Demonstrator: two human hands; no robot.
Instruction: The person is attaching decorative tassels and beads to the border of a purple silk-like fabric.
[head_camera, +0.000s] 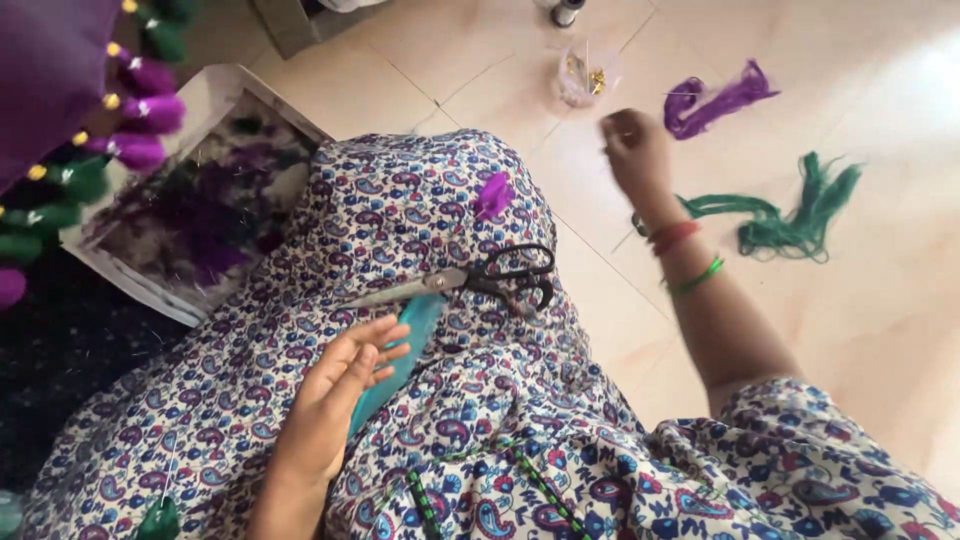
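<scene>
My left hand (335, 395) lies flat on my patterned dress (300, 340) over my lap, its grip released, fingers touching a teal strip (400, 365). Just right of it, black-handled scissors (480, 280) rest on my knee, with a purple tuft (494, 195) above them. My right hand (635, 150) reaches over the tiled floor (880, 300), grip pinched shut on something too small to tell, near purple thread (712, 100) and green thread (790, 215).

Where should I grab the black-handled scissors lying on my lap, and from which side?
Grip the scissors by the black handle loops, coming from the right: the loops point that way and lie flat on the patterned fabric, while the closed blades point left toward the left hand.
</scene>
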